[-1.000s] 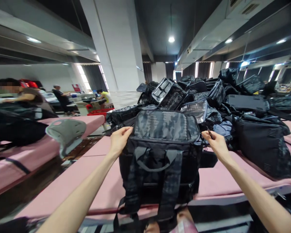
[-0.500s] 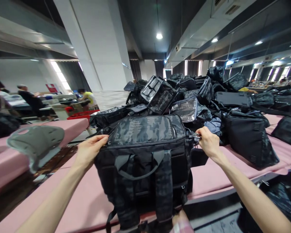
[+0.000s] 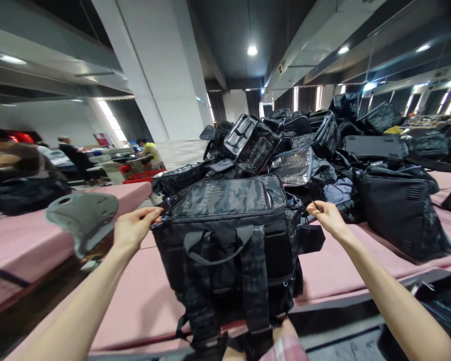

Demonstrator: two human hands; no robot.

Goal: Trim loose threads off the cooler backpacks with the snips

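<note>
A dark camouflage backpack (image 3: 225,198) stands upright at the front edge of a pink-covered table (image 3: 135,301), its straps and grey handle facing me. My left hand (image 3: 135,225) pinches something small at the top left corner of the backpack, partly hidden by the fingers. Beyond the top right corner, my right hand (image 3: 325,215) is closed on a small dark tool, whose thin tip points toward the bag. The bag's lid looks closed.
A big pile of similar bags (image 3: 296,135) lies behind. A black bag (image 3: 402,210) stands at the right. On the left are a grey chair (image 3: 82,215) and another pink table (image 3: 22,240). Several people work further back, near a pillar (image 3: 161,75).
The view has turned slightly left, so the surroundings sit further right. My left hand has moved a little outward from the bag's corner. The tool in my right hand shows more clearly.
</note>
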